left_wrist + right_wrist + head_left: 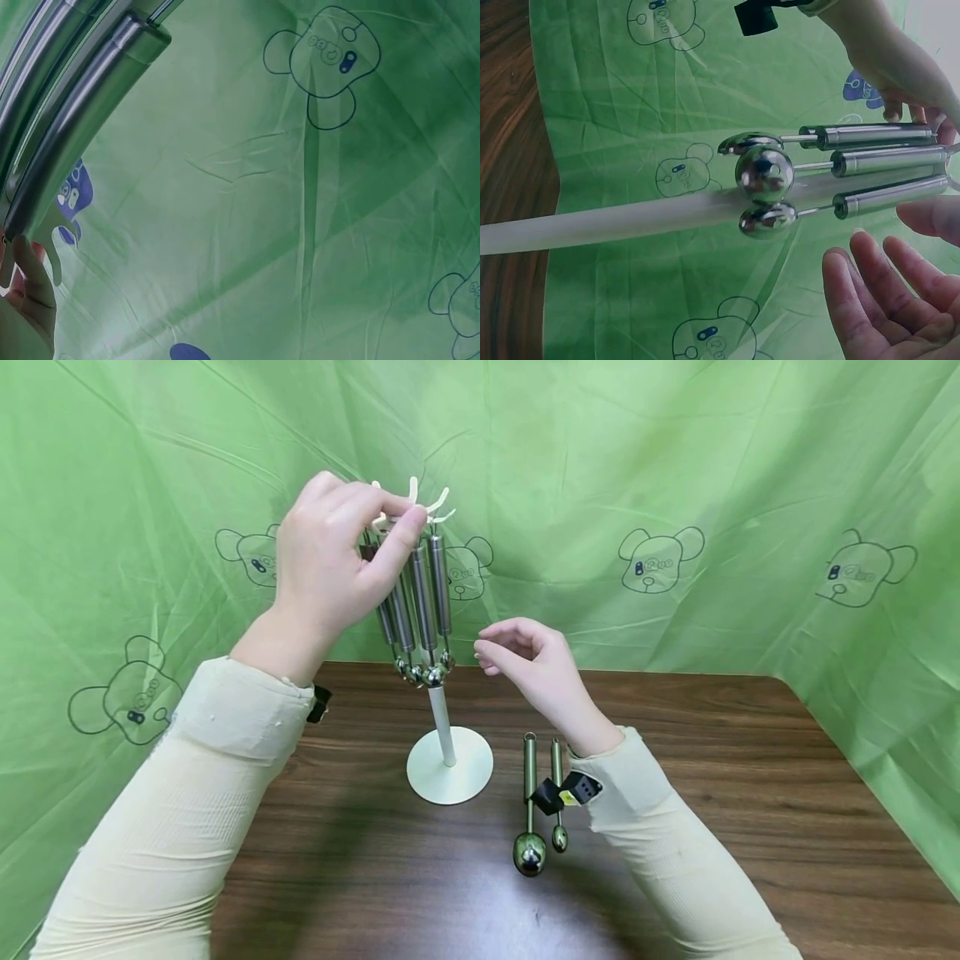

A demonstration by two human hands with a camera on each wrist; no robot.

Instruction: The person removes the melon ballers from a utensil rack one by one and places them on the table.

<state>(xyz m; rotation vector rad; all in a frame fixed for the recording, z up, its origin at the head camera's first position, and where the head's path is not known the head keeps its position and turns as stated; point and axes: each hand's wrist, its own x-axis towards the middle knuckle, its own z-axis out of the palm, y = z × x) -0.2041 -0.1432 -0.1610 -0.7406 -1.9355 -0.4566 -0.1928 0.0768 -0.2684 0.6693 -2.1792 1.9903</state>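
Note:
A white stand (459,781) with a round base and upright pole carries a crown of pale hooks (413,489). Several steel scoops (423,602) with tube handles and round bowls hang in a ring from it. At the hooks, my left hand (330,547) pinches the top end of a scoop handle (82,112) between thumb and forefinger; the hand hides part of the crown. My right hand (536,660), to the right of the hanging bowls, holds nothing. Its fingers (881,277) curve loosely, apart from the scoops in the right wrist view.
Two more scoops lie on the dark wooden table (360,860) right of the base: a larger one (529,852) and a smaller one (559,837). The right wrist camera (583,787) overlaps them. Green cloth (555,460) with bear drawings hangs behind the table and along its sides.

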